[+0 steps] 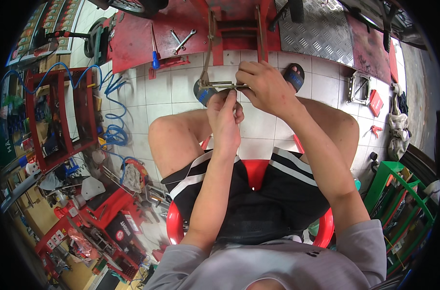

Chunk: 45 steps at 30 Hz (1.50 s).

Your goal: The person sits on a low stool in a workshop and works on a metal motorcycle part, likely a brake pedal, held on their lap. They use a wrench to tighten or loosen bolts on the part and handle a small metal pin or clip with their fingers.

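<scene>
Sitting on a red plastic chair (253,175), the person works above the knees. The left hand (225,118) pinches the near side of a thin metal bracket (219,85); the right hand (264,84) closes over its right end, steadying it level. Beyond, on the red lift platform (137,41) at the tiled floor's (166,92) far edge, lie a blue-handled screwdriver (154,50) and wrenches (182,40), within reach.

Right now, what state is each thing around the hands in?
Metal bracket: held level, gripped at its right end.
Right hand: closed on the bracket from above.
Left hand: fingertips pinched under the bracket.
Wrenches: lying crossed on the red platform.
Blue-handled screwdriver: lying flat.
</scene>
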### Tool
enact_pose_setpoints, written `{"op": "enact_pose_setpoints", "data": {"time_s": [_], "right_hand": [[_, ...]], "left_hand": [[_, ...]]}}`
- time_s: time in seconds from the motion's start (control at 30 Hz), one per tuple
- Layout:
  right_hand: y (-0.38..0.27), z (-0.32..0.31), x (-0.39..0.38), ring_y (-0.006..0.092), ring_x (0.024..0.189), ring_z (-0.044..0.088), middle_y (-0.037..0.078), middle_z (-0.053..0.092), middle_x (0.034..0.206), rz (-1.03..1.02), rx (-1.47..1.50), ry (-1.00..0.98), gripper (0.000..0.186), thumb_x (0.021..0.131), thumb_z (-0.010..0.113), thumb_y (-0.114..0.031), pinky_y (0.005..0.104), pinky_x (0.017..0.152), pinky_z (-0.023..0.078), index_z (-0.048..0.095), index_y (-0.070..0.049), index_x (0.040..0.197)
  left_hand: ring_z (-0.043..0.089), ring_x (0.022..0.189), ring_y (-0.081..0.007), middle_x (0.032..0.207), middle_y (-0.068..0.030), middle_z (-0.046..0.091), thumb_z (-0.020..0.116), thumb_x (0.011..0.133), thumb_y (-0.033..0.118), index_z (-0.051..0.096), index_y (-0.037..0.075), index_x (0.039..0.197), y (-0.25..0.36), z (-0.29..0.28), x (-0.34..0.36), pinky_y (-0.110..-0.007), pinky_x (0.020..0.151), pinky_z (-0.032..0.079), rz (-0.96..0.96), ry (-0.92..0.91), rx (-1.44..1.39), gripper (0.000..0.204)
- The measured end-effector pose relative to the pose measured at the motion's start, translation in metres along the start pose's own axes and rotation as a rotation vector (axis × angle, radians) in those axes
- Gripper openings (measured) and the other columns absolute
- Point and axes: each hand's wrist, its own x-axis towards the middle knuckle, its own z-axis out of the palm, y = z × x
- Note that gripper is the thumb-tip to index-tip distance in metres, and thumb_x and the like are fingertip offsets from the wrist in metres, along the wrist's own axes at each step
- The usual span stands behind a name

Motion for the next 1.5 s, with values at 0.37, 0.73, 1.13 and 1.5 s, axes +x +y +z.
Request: {"op": "enact_pose_setpoints", "data": {"time_s": [0.37,0.73,1.13,1.5], "right_hand": [[0.001,0.0,0.003,0.0287,0.082,0.059,0.009,0.058,0.086,-0.046,0.072,0.079,0.018,0.069,0.069,-0.005,0.0411,0.073,0.045,0.06,-0.003,0.085],[0.001,-0.003,0.003,0.0299,0.083,0.058,0.009,0.057,0.087,-0.038,0.064,0.067,0.019,0.068,0.068,-0.004,0.0421,0.074,0.045,0.058,-0.003,0.084],[-0.001,-0.003,0.006,0.0338,0.079,0.055,0.011,0.055,0.086,-0.063,0.086,0.097,0.024,0.064,0.071,0.0,0.0424,0.072,0.043,0.055,-0.004,0.081],[-0.011,-0.005,0.009,0.0338,0.078,0.055,0.011,0.054,0.083,-0.041,0.085,0.081,0.024,0.064,0.072,0.003,0.0426,0.071,0.043,0.056,-0.003,0.08]], "left_hand": [[0.041,0.049,-0.0077,0.074,-0.0015,0.05,0.053,0.098,0.015,0.054,0.002,0.093,0.009,0.004,-0.003,-0.023,0.043,0.025,-0.001,0.026,-0.044,0.014],[0.041,0.047,-0.0071,0.069,-0.0011,0.051,0.056,0.097,0.014,0.058,0.001,0.092,0.007,0.007,-0.004,-0.022,0.042,0.026,0.035,0.004,0.004,0.014],[0.046,0.052,-0.0044,0.072,-0.0004,0.057,0.064,0.092,0.01,0.06,-0.002,0.091,-0.004,0.009,-0.001,-0.023,0.043,0.033,0.264,0.088,0.195,0.012],[0.05,0.052,-0.0059,0.073,-0.0029,0.059,0.06,0.095,0.015,0.062,-0.005,0.092,0.003,0.007,-0.005,-0.023,0.046,0.037,0.43,0.126,0.392,0.02]]}}
